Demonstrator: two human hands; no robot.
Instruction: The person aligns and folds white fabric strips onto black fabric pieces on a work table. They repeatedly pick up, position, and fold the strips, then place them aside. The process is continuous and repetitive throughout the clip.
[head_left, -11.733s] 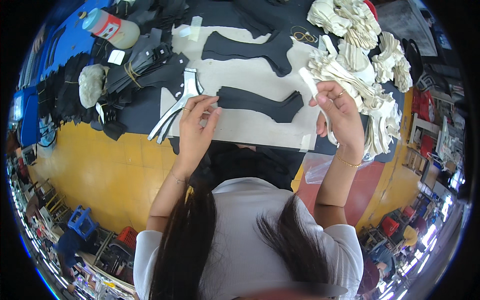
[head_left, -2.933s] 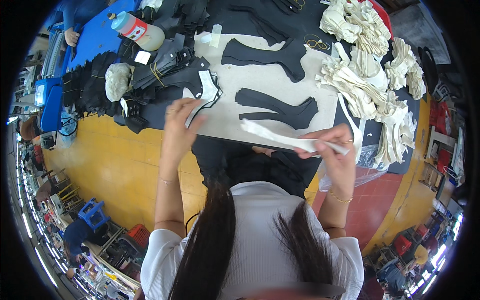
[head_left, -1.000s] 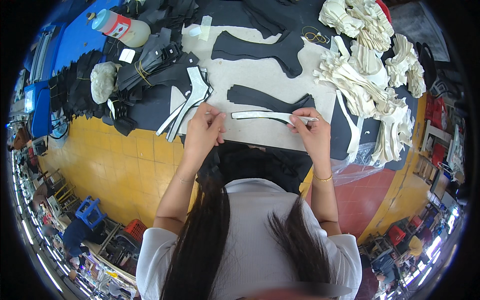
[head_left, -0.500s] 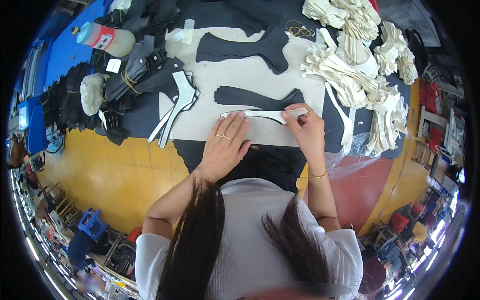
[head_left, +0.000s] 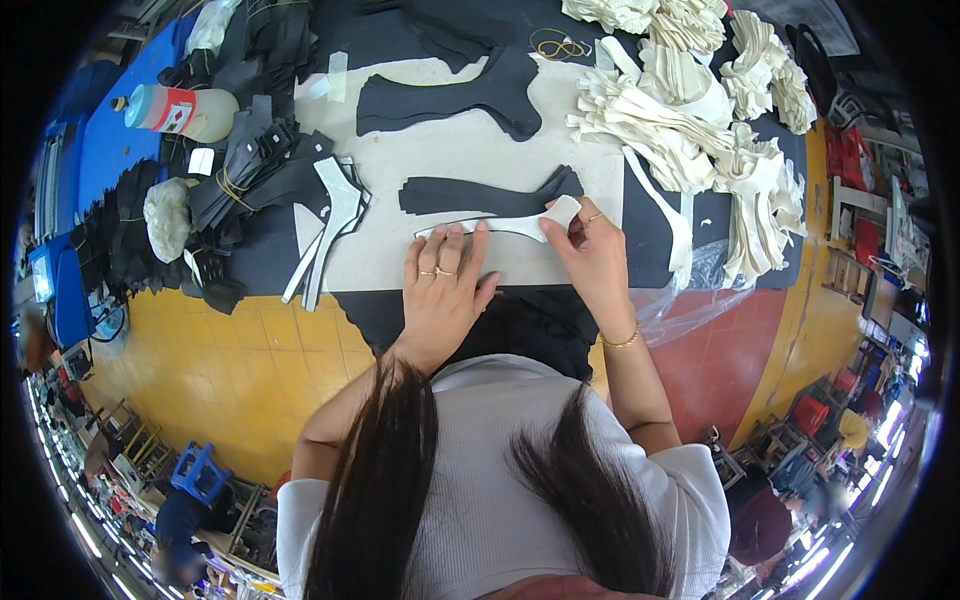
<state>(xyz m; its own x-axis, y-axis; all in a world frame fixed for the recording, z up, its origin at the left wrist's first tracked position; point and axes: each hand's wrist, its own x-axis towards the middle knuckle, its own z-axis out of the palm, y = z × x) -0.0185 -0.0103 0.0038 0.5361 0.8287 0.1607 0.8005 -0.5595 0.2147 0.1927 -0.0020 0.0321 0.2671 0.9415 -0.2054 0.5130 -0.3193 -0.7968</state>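
Note:
A narrow white cut piece (head_left: 515,226) with a dark edge along its near side lies on the pale board (head_left: 590,150) before me. My left hand (head_left: 440,305) rests with outstretched fingers, its tips pressing the piece's slim end flat. At the wide end, my right hand (head_left: 590,258) pinches the piece between thumb and fingers, that end slightly raised. Just beyond lies a stack of curved black pieces (head_left: 480,197), and farther off a larger black stack (head_left: 445,105). White-faced pieces with dark layers under them (head_left: 343,195) lie left of my left hand.
Heaps of cream cut pieces (head_left: 660,130) cover the right side, with a clear plastic bag (head_left: 690,310) at the edge. Bundled black pieces (head_left: 250,165), a bottle with a red label (head_left: 185,112) and a whitish clump (head_left: 170,218) stand left. Yellow rubber bands (head_left: 558,45) lie at the back.
The wide end of the white piece now shows more of its face, turned up in my right fingers. My left hand still presses the slim end. The whole view has shifted slightly.

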